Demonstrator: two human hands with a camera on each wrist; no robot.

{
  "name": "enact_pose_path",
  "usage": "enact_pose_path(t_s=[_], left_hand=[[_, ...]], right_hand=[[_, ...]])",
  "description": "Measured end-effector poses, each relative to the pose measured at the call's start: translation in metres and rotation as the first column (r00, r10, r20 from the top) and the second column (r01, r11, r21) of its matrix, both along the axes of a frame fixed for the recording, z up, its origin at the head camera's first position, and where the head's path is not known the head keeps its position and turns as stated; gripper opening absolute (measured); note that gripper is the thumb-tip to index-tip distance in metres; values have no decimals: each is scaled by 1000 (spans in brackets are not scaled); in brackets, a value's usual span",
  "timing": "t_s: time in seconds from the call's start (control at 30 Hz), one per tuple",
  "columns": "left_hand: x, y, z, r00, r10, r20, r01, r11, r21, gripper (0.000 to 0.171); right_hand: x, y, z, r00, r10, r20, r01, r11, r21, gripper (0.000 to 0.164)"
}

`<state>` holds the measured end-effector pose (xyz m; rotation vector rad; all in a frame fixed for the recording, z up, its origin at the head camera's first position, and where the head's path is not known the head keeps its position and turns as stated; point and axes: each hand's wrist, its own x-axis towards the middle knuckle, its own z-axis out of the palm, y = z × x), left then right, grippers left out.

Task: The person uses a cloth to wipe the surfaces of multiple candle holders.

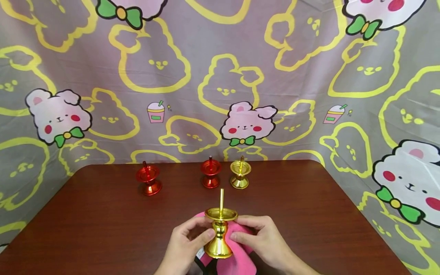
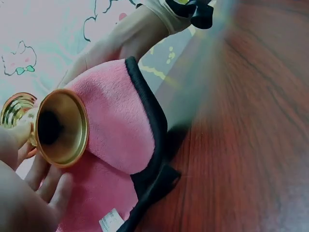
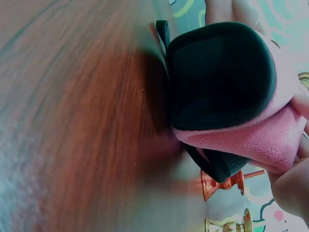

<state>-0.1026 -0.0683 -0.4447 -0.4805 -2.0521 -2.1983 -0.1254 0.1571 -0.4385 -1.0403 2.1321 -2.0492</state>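
My left hand (image 1: 183, 242) holds a shiny gold candle holder (image 1: 219, 246) upright above the near part of the table, thumb on its waist. It has a flared base, a shallow dish and a thin upright spike; the left wrist view looks into its hollow underside. My right hand (image 1: 264, 236) pinches a pink plush cloth (image 1: 240, 261) against the holder's right side, thumb in front. Black edging (image 2: 150, 108) and a white tag (image 2: 112, 221) show on the cloth. From the right wrist, a folded part of it shows a dark face (image 3: 219, 77).
Toward the back of the brown table (image 1: 103, 229) stand a red candle holder (image 1: 151, 186) at left, another red one (image 1: 211, 180) near the middle, and a gold one (image 1: 240, 181) beside that. A cartoon-printed curtain (image 1: 292, 88) surrounds the table's back and sides.
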Motion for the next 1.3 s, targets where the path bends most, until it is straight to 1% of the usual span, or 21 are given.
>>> enact_pose_path(t_s=[0.03,0.1,0.13,0.2,0.33,0.43,0.5,0.57,0.6,0.7,0.8,0.83,0.9,0.93,1.0,1.03,1.1,1.13,1.2,1.27,1.3], left_hand=[[0,-2,0,999,-35,29,35,999,-3,24],[-1,-4,-1,994,-97,60,99,995,-33,27],[-1,-6,-1,990,-128,59,131,990,-49,28],[-1,-8,-2,986,-165,13,166,982,-88,27],[-2,-8,-3,983,-166,-80,153,978,-139,23],[-2,-7,-4,981,-157,-116,138,977,-162,21],[-1,-5,-4,980,-155,-123,133,976,-171,20],[0,-3,-4,983,-133,-126,108,977,-184,17],[0,-2,-4,985,-110,-134,83,977,-196,15],[1,4,-2,987,-18,-160,-19,974,-227,12],[2,9,0,974,89,-208,-143,954,-263,14],[1,11,0,970,115,-214,-172,946,-274,16],[1,13,1,965,152,-214,-213,930,-300,19],[1,14,2,966,161,-204,-220,924,-313,19],[0,13,4,973,154,-173,-206,917,-342,20],[-1,12,5,979,140,-149,-185,917,-353,20],[-1,8,7,991,90,-102,-121,925,-360,20],[-1,6,9,995,56,-79,-81,934,-349,20],[-2,2,11,999,-5,-37,-6,953,-303,21],[-3,-2,11,998,-70,-1,68,973,-221,23],[-3,-4,11,995,-96,24,99,979,-177,24]], right_hand=[[0,-1,-1,1000,1,-7,-1,1000,-2,26],[1,-2,-1,1000,-5,-22,5,1000,1,26],[2,-3,-2,1000,-8,-28,8,1000,2,25],[3,-5,-1,999,-31,-40,31,999,16,25],[5,-8,0,995,-71,-64,73,997,36,25],[7,-11,3,991,-100,-90,105,993,53,23],[8,-13,5,984,-126,-126,134,989,64,22],[9,-15,6,970,-156,-184,172,983,70,21],[9,-16,6,962,-169,-213,188,980,69,21],[10,-21,6,921,-220,-321,258,963,80,22],[11,-26,7,862,-274,-426,348,932,105,25],[11,-27,8,842,-289,-456,379,918,117,26],[12,-28,9,818,-311,-484,422,897,135,27],[12,-28,9,817,-314,-483,428,893,143,27],[12,-26,9,832,-310,-459,420,893,158,26],[12,-25,9,847,-308,-433,410,897,165,25],[11,-20,9,877,-300,-376,384,907,174,23],[10,-18,10,895,-293,-338,366,913,180,23],[7,-12,11,930,-274,-243,322,929,184,23],[4,-6,12,966,-223,-134,245,954,173,23],[3,-3,12,978,-192,-78,203,966,162,24]])
